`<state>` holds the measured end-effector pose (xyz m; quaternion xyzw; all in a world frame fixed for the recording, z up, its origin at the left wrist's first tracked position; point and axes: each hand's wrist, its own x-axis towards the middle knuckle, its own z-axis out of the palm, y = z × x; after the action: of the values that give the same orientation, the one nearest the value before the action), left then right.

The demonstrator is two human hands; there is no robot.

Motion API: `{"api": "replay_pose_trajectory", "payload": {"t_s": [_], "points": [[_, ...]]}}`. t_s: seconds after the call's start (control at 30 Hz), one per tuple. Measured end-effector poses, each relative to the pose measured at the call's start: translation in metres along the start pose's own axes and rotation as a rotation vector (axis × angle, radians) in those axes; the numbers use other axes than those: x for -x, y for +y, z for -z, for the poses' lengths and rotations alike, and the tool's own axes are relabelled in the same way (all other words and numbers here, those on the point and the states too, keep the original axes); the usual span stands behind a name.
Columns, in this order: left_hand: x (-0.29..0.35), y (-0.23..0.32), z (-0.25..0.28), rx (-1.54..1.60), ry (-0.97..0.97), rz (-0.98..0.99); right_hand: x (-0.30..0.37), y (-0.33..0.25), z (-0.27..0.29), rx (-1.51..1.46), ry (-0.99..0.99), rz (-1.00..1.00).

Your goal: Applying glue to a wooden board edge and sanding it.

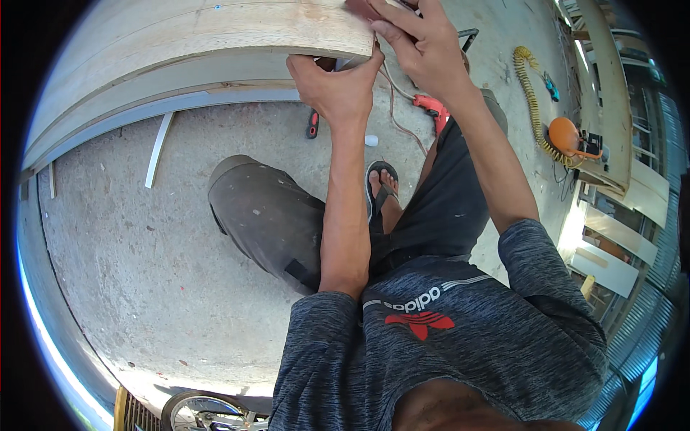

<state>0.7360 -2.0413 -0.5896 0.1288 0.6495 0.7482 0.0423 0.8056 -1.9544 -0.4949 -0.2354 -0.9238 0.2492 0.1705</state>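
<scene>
A pale wooden board (237, 29) spans the upper left, its end corner in front of me. Below that corner my left hand (334, 86) grips the board's edge, one digit tip at the end and the others partly hidden underneath. At the top, my right hand (428, 54) is closed on a reddish-brown piece of sandpaper (362, 8), which lies against the board's end corner. Part of the sandpaper is cut off by the picture's upper rim.
On the concrete floor lie a red power tool (433, 109) with a cord, a red-and-black handle (313, 123) and a white strip (159, 151). To the right are a coiled yellow hose (532, 93) and an orange tank (564, 134). A bicycle wheel (198, 413) stands behind.
</scene>
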Motion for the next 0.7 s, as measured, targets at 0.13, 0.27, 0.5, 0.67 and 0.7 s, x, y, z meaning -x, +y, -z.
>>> {"api": "replay_pose_trajectory", "payload": {"t_s": [0.13,0.27,0.5,0.67,0.7], "points": [[-0.002,-0.008,0.003,0.029,0.032,0.035,0.041,-0.013,-0.011,0.16,0.145,0.4],[-0.001,0.003,0.001,-0.074,-0.004,-0.051,-0.014,0.001,0.003,-0.044,0.044,0.136],[0.001,0.004,0.0,0.017,0.012,-0.005,0.003,0.009,-0.009,0.132,0.271,0.403],[0.001,0.0,0.003,-0.017,-0.011,-0.002,0.016,0.008,-0.014,0.019,0.279,0.388],[-0.001,-0.003,0.009,-0.039,0.007,0.005,0.035,-0.003,-0.02,0.048,0.235,0.377]]}}
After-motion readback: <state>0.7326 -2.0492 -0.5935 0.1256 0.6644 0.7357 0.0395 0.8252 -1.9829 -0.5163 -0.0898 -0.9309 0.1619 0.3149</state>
